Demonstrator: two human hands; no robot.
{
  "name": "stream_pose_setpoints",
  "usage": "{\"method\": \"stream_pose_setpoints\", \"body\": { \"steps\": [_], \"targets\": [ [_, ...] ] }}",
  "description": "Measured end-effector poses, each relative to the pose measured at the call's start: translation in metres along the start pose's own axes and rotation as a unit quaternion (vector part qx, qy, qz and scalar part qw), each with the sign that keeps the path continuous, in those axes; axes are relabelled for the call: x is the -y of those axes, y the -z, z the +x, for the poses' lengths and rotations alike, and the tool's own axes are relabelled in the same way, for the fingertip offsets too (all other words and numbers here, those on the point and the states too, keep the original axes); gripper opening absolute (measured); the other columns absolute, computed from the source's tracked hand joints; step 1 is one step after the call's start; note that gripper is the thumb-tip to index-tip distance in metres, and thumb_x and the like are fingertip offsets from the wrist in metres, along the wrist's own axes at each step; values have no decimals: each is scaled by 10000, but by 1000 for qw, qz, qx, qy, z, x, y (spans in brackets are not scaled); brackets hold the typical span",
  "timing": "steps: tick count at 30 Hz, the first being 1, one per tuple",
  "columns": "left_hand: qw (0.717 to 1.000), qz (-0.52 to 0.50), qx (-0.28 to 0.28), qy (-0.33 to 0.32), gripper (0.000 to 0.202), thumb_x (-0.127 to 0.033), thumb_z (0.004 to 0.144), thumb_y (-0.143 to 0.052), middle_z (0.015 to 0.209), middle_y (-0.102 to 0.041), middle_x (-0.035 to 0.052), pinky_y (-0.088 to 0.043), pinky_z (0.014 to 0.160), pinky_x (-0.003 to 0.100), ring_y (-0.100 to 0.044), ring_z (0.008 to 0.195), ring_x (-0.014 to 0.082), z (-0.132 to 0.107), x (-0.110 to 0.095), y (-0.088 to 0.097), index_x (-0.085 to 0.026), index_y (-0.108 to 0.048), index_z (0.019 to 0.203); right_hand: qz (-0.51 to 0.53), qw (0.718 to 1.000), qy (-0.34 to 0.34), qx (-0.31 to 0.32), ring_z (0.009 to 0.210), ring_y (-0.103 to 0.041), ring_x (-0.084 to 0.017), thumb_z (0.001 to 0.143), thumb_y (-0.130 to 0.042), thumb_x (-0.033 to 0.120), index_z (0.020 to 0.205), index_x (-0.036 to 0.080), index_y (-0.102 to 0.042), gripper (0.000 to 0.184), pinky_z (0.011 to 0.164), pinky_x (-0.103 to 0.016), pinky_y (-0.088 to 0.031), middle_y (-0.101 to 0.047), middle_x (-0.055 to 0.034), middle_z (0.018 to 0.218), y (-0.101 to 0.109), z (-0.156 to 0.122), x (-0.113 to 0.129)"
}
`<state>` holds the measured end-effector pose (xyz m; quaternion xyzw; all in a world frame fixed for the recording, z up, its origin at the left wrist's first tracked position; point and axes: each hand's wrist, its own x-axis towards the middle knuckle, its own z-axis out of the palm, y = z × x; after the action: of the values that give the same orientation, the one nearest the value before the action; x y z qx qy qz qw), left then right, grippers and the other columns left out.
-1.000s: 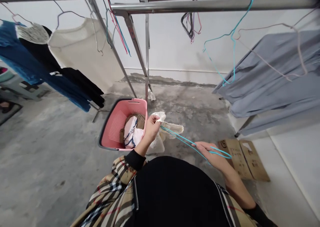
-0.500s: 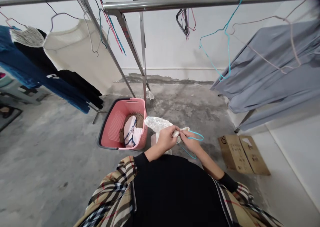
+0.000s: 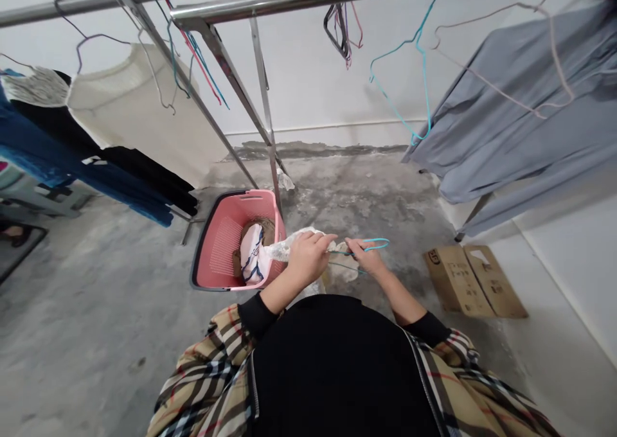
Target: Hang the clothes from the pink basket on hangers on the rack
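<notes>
My left hand (image 3: 310, 255) is closed on a white lacy garment (image 3: 284, 247), which spreads out on both sides of it and hangs down in front of my body. A blue wire hanger (image 3: 378, 240) is gripped by my right hand (image 3: 365, 256), its hook end sticking out to the right and its thin frame running left into the garment. The fingers of the right hand also seem to touch the garment's edge. Just left of the hands stands a pink laundry basket (image 3: 211, 247) on the floor, holding a pink garment with dark blue trim (image 3: 252, 257) and brown cloth.
Metal rails (image 3: 289, 3) cross above, with several bare hangers, including a turquoise one (image 3: 424, 71). Clothes such as a cream top (image 3: 139, 103) hang at left, and grey cloth (image 3: 520, 103) at right. Flattened cardboard (image 3: 475, 281) lies on the floor at right.
My left hand has moved left along the garment, away from my right hand, and the cloth between them is stretched wider. The view has shifted slightly to the right.
</notes>
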<state>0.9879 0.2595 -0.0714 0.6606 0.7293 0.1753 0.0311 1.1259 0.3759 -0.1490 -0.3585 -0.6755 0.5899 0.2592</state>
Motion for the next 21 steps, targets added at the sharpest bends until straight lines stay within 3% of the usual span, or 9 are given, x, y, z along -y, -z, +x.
{"method": "stream_pose_setpoints", "body": {
  "steps": [4, 6, 10, 12, 14, 16, 19, 21],
  "targets": [
    [991, -34, 82, -103, 392, -127, 786, -568, 942, -685, 66, -415, 830, 368, -583, 894, 217, -5, -7, -12, -230, -651, 1155, 26, 1000, 9, 2, 504, -459, -120, 742, -567, 635, 427, 195, -506, 544, 573, -273, -409, -483, 2, 464, -7, -2, 4],
    [988, -30, 85, -127, 388, -134, 797, -570, 932, -675, 65, -401, 847, 373, -575, 909, 215, -6, -6, -12, -246, -653, 1160, 44, 999, 6, -12, 501, -458, -117, 749, -542, 663, 447, 193, -508, 559, 548, -267, -404, -493, 0, 480, -11, -3, 2],
    [997, 45, 10, -60, 305, -257, 877, -566, 1051, -638, 89, -386, 864, 395, -548, 992, 248, -3, -2, 6, -308, -657, 1163, 73, 996, -7, -58, 454, -409, -103, 781, -467, 700, 508, 197, -527, 576, 463, -248, -354, -502, -3, 501, -14, -4, 5],
    [996, 72, 29, -30, 277, -340, 916, -526, 1010, -632, 86, -403, 770, 336, -568, 901, 225, 0, -1, 16, -307, -661, 1156, 82, 995, -6, -60, 444, -402, -99, 797, -462, 688, 521, 199, -541, 567, 460, -244, -352, -494, -1, 490, -12, -2, 12],
    [994, 84, 72, -19, 283, -368, 948, -472, 881, -624, 55, -374, 642, 275, -574, 769, 184, 2, -1, 23, -307, -663, 1147, 86, 996, -3, -36, 439, -409, -99, 790, -507, 667, 544, 197, -581, 535, 466, -242, -360, -474, 9, 461, -6, 3, 22],
    [992, 91, 86, -12, 282, -357, 960, -454, 823, -609, 30, -326, 570, 254, -573, 709, 161, 2, 1, 30, -326, -657, 1153, 88, 996, 1, 32, 478, -475, -108, 751, -600, 625, 634, 186, -657, 457, 499, -238, -399, -519, 13, 490, 7, 9, 28],
    [993, 102, 59, -4, 275, -350, 959, -467, 824, -604, 14, -299, 543, 252, -573, 694, 149, -1, 5, 41, -352, -653, 1162, 99, 979, -4, 176, 744, -622, -142, 711, -705, 519, 939, 175, -719, 413, 681, -249, -478, -684, -23, 800, 37, 21, 21],
    [994, 108, 35, 0, 271, -353, 958, -469, 823, -605, 13, -298, 538, 253, -568, 695, 147, -5, 7, 51, -363, -662, 1149, 98, 976, -45, 187, 887, -621, -144, 726, -707, 483, 1095, 181, -678, 478, 766, -250, -472, -685, -41, 986, 58, 27, 1]
  ]
}}
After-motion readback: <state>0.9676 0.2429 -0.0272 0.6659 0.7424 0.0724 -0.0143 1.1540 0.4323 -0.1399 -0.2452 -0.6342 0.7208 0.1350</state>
